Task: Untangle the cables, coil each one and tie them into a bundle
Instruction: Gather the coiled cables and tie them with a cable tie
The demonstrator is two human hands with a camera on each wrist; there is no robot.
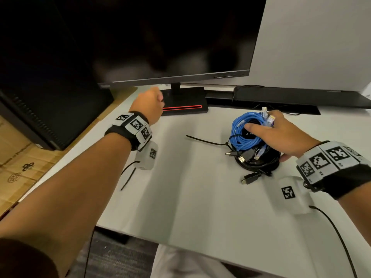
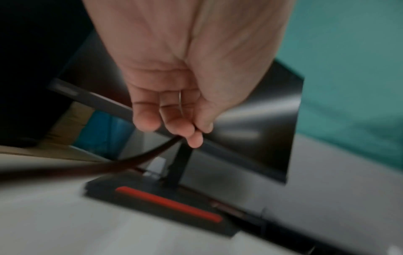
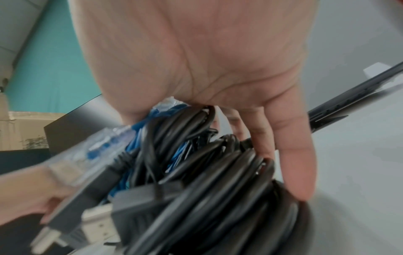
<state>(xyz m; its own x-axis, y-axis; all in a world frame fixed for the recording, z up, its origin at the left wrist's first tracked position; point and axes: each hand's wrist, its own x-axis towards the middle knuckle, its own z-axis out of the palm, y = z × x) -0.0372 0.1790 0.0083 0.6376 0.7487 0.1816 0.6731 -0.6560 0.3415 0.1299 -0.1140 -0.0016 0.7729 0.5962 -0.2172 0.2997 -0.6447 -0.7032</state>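
Observation:
A blue network cable coil point(image 1: 241, 137) lies on top of black cable coils point(image 1: 261, 163) as one stack on the white table point(image 1: 200, 207). My right hand point(image 1: 265, 142) lies over the stack and grips it, fingers curled round the black coils point(image 3: 218, 189) in the right wrist view. A black cable tie point(image 1: 204, 140) sticks out leftward from the stack, its far end free. An HDMI plug point(image 1: 251, 178) pokes out at the front. My left hand point(image 1: 152, 99) is raised by the monitor stand, fingers curled; in the left wrist view a blurred thin black strand point(image 2: 141, 157) runs from its fingers point(image 2: 174, 127).
A dark monitor point(image 1: 160, 37) stands at the back on a black base with a red stripe point(image 1: 182, 107). A flat black device point(image 1: 301, 97) lies at the back right. A black computer tower point(image 1: 50, 97) and cardboard boxes point(image 1: 16, 157) are left of the table.

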